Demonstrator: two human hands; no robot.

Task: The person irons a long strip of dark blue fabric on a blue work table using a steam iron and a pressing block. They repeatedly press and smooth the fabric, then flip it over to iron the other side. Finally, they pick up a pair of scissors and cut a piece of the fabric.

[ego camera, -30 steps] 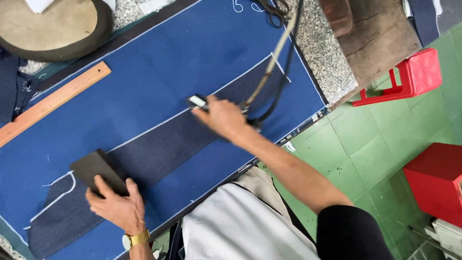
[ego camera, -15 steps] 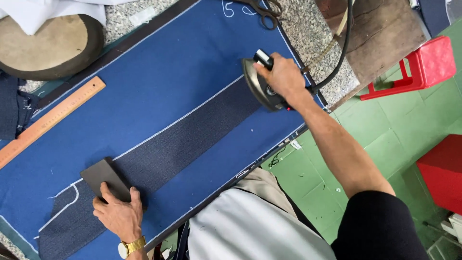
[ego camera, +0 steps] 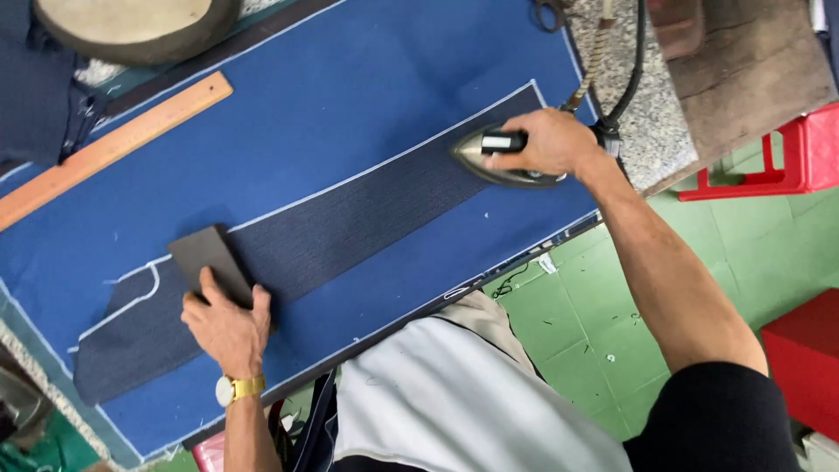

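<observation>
Flat on the dark fabric strip (ego camera: 350, 223), the iron (ego camera: 502, 157) lies with its long axis across the table, tip pointing away from the right hand (ego camera: 546, 142) closed around its handle. Beyond, the left hand (ego camera: 229, 325) presses spread fingers on a dark block (ego camera: 210, 262).

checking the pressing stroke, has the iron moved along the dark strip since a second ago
Yes. The iron, in the right hand, went from mid-strip to the far end of the dark fabric strip, towards the granite counter.
</observation>
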